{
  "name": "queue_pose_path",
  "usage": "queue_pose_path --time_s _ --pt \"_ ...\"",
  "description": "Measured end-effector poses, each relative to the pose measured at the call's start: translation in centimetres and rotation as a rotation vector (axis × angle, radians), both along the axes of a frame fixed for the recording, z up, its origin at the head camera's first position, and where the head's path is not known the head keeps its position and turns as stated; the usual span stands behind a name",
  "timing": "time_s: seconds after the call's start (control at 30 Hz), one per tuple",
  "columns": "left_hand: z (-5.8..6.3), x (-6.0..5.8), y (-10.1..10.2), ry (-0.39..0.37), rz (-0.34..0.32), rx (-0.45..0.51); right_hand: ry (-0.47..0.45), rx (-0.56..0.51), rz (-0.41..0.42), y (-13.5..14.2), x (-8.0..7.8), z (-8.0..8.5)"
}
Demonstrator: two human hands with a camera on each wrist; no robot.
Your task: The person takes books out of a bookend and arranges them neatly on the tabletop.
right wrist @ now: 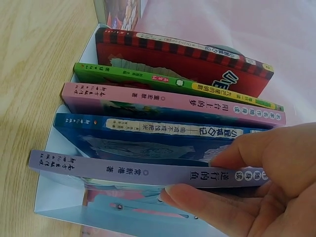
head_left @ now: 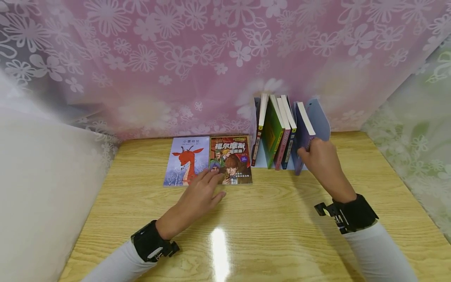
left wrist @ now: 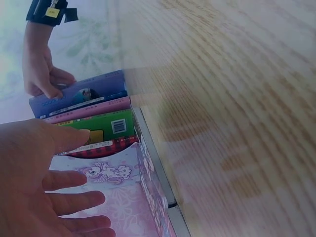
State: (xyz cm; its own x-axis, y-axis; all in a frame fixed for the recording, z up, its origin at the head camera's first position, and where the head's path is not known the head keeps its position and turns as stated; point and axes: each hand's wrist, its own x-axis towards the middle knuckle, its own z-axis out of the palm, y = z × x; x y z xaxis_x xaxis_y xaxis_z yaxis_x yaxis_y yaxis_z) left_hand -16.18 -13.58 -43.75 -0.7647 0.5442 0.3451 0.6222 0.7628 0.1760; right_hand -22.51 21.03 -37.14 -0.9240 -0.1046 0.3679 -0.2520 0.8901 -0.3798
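My right hand [head_left: 322, 158] pinches a purple book [right wrist: 113, 168] by its spine between thumb and fingers. That book stands at the right end of a row in a light-blue book stand [head_left: 320, 117]. To its left stand a blue book [right wrist: 148, 140], a pink book [right wrist: 173, 103], a green book [head_left: 274, 133] and a red-and-black book [right wrist: 187, 57]. My left hand [head_left: 201, 192], fingers extended, is over the lower edge of a detective comic book [head_left: 239, 156]. Beside that lies a book with a red deer [head_left: 188, 156]; whether the fingers touch either cover I cannot tell.
Everything stands on a wooden table [head_left: 267, 235]. A pink flowered curtain [head_left: 176, 70] hangs along its back edge. A white surface [head_left: 46, 176] borders the left side, and a pale green flowered cloth [head_left: 415, 105] the right.
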Motion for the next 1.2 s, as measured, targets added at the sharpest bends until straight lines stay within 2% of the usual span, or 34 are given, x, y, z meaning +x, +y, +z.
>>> queue_pose_path --time_s 0.37,0.7,1.2 --pt "0.0 0.1 0.7 0.037 -0.043 0.000 -0.059 -0.006 -0.013 0.2 0.8 0.1" --pt "0.3 0.3 1.3 0.040 -0.053 -0.027 -0.055 0.000 -0.012 0.3 1.5 0.3" --pt "0.8 0.3 2.5 0.023 -0.063 -0.011 -0.044 0.008 0.011 0.3 2.4 0.4"
